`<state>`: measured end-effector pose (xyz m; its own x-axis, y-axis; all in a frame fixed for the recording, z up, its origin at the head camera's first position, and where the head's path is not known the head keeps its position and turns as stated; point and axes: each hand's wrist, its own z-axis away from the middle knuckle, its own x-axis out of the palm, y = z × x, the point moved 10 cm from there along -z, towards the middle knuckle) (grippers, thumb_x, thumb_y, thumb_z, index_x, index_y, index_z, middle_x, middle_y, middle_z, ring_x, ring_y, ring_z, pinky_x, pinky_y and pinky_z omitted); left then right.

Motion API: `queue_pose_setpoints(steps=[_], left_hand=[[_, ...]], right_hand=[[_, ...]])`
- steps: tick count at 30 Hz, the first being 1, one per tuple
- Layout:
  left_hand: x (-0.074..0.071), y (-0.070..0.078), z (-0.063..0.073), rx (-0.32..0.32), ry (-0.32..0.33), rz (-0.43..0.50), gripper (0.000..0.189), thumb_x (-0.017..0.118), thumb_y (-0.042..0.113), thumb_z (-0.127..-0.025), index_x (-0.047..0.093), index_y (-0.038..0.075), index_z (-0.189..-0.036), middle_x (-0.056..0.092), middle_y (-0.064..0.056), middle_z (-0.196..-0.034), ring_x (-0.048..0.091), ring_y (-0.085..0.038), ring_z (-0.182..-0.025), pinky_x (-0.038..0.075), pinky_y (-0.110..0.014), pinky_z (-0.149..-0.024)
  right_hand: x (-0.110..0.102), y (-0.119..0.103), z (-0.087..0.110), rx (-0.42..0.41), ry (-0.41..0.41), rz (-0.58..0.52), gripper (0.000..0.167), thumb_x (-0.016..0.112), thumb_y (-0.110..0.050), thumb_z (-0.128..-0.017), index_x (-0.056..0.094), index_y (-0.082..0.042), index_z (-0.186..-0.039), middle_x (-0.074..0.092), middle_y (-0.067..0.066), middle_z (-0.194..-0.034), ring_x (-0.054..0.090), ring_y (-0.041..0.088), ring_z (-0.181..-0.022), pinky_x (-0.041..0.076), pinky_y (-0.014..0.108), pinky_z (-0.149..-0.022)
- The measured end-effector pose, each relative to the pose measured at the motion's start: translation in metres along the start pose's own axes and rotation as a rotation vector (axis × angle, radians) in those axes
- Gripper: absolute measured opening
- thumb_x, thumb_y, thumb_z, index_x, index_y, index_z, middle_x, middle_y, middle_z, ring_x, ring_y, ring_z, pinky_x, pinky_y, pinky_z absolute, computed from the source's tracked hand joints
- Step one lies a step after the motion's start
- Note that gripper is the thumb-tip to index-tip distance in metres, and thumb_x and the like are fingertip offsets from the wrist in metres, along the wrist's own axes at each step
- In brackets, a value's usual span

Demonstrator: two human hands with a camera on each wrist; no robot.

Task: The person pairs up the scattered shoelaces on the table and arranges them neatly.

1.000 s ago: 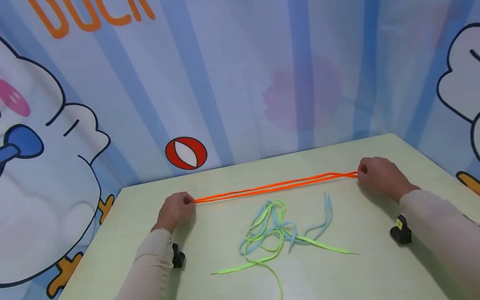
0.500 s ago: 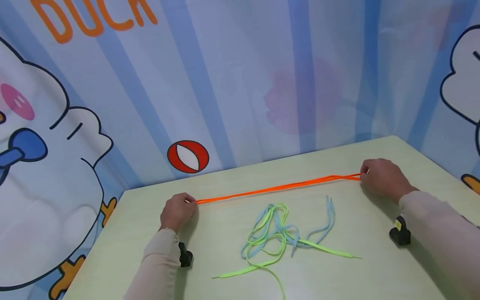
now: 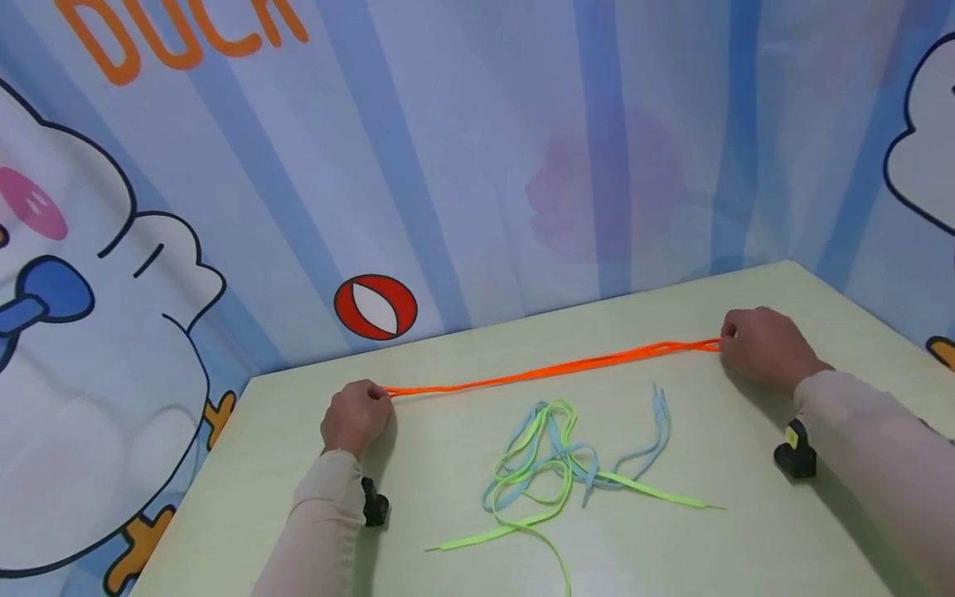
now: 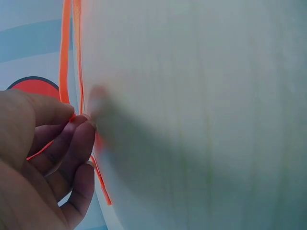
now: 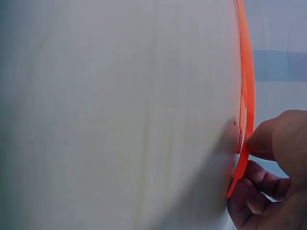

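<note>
An orange shoelace, doubled into strands lying close together, stretches across the far part of the table between my two hands. In the head view my left hand pinches its left end. Thumb and fingertips meet on the lace in the left wrist view, and a short orange tail sticks out beyond them. My right hand holds the other end. In the right wrist view, an orange lace tip shows by those fingers. Nearer me, a green shoelace and a light blue shoelace lie loosely tangled.
The pale table ends at the back against a blue striped backdrop with cartoon prints. A black wrist device shows below the right sleeve, and another black device is by the left sleeve.
The orange strands, apart along most of their length a second ago, now lie together through the middle. Both hands stay almost in place. The green and blue laces lie as before.
</note>
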<state>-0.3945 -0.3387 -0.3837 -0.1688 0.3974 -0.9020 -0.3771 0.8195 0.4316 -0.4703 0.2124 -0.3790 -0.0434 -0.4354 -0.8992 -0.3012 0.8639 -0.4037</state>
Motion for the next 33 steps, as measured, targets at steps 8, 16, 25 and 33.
queue_pose_setpoints(steps=[8,16,25,33], left_hand=[[0.002,-0.006,0.003,-0.018,-0.018,0.003,0.021,0.059,0.016,-0.092,0.071,0.005,-0.106,0.068,-0.013,-0.105,0.057,-0.031,-0.094,0.049,-0.045,-0.080],[-0.002,-0.011,0.000,-0.018,-0.007,0.001,0.024,0.057,0.018,-0.095,0.070,0.004,-0.111,0.068,-0.015,-0.111,0.059,-0.032,-0.097,0.049,-0.047,-0.082],[-0.005,-0.018,-0.005,-0.033,-0.011,-0.002,0.026,0.056,0.018,-0.095,0.068,0.005,-0.114,0.065,-0.017,-0.118,0.058,-0.035,-0.101,0.048,-0.049,-0.082],[-0.007,-0.021,-0.006,-0.022,0.006,-0.057,0.025,0.054,0.018,-0.095,0.069,0.005,-0.110,0.068,-0.016,-0.113,0.061,-0.034,-0.095,0.049,-0.048,-0.078]], right_hand=[[0.005,-0.004,-0.001,0.001,-0.041,0.024,0.017,0.049,-0.006,-0.095,0.061,0.005,-0.101,0.062,0.013,-0.084,0.052,0.032,-0.078,0.046,0.049,-0.072],[0.005,-0.003,-0.002,0.004,-0.075,-0.030,0.017,0.051,-0.011,-0.099,0.059,0.002,-0.107,0.063,0.012,-0.089,0.052,0.030,-0.079,0.045,0.049,-0.073],[0.004,0.001,-0.004,0.054,-0.147,-0.151,0.025,0.049,-0.020,-0.103,0.058,0.000,-0.115,0.058,0.023,-0.114,0.053,0.033,-0.090,0.045,0.047,-0.077],[0.002,0.005,-0.004,0.099,-0.147,-0.195,0.031,0.051,-0.023,-0.103,0.059,0.002,-0.120,0.060,0.020,-0.110,0.053,0.032,-0.088,0.045,0.043,-0.073]])
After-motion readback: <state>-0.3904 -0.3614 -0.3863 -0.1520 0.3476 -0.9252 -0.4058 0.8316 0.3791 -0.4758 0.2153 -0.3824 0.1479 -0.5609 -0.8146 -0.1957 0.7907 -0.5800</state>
